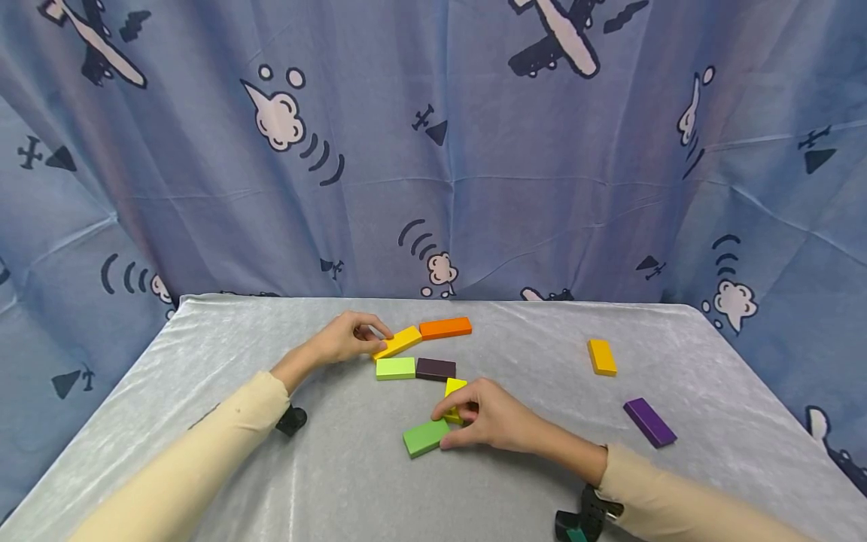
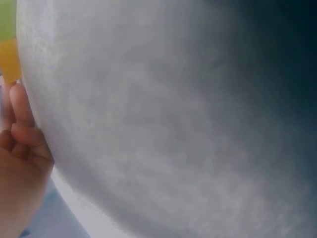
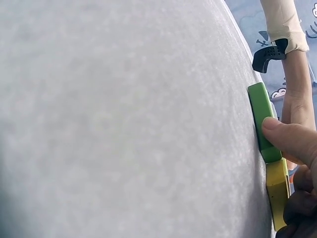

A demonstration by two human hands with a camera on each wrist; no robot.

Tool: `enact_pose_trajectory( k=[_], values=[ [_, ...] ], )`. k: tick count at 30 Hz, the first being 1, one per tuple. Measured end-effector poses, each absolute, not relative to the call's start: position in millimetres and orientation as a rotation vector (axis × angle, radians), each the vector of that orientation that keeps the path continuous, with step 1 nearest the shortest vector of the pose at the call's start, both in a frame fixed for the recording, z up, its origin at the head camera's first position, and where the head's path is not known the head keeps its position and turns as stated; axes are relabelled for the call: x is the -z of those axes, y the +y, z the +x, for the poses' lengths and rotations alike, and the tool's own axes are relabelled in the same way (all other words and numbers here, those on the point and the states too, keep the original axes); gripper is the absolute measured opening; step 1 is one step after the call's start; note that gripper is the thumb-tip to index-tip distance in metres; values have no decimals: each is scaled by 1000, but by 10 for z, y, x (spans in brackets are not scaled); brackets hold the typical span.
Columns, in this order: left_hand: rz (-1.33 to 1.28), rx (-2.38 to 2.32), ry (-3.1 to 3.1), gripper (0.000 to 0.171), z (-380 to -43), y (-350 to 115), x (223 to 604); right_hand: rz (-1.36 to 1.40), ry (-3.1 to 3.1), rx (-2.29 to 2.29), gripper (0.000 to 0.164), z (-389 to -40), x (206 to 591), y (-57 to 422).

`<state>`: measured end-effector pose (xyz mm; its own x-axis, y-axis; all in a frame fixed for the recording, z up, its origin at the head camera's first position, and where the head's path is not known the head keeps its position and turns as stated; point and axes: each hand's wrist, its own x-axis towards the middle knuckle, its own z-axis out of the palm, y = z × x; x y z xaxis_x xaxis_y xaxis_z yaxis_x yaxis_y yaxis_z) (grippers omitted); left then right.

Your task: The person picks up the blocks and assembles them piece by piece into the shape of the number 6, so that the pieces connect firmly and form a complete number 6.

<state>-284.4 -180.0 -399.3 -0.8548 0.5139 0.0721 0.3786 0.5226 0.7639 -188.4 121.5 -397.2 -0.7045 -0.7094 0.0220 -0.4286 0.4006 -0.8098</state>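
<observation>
Several coloured wooden-looking blocks lie on the cloth in a bent line. My left hand [image 1: 347, 339] pinches the near left end of an amber block [image 1: 405, 340], whose far end meets an orange block [image 1: 445, 328]. Just in front are a lime block [image 1: 395, 369] and a dark brown block [image 1: 436, 369], end to end. My right hand [image 1: 497, 418] holds a green block [image 1: 424, 439] between thumb and fingers. That block's corner is against the yellow block [image 1: 456, 386], partly hidden by the fingers. In the right wrist view the thumb [image 3: 285, 134] presses the green block's side.
Off to the right lie another amber block [image 1: 602, 357] and a purple block [image 1: 649, 422]. Grey velvety cloth [image 1: 325, 467] covers the table. A blue patterned curtain [image 1: 379, 150] hangs behind its far edge.
</observation>
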Motion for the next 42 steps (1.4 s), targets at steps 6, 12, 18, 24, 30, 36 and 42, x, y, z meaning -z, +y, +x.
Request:
enact_pose_trajectory(
  k=[6, 12, 18, 24, 30, 36, 42],
  values=[
    [769, -1241, 2594, 19, -2845, -1798, 3989, -987, 2336, 1214, 25, -1877, 3969, 1210],
    [758, -1233, 2599, 18, -2846, -1795, 3989, -979, 2344, 1213, 26, -1872, 3972, 1204],
    [754, -1231, 2604, 18, -2850, -1790, 3994, -997, 2324, 1254, 30, -1876, 3968, 1232],
    [753, -1241, 2600, 18, -2849, -1787, 3995, -1023, 2289, 1355, 30, -1914, 3916, 1356],
    [753, -1240, 2598, 18, -2848, -1793, 3995, -1011, 2313, 1412, 19, -1971, 3855, 1557],
    [755, -1225, 2604, 18, -2846, -1800, 3997, -999, 2390, 1436, 15, -1998, 3829, 1809],
    [769, -1230, 2594, 17, -2844, -1803, 3984, -984, 2466, 1470, 12, -1981, 3776, 2073]
  ],
)
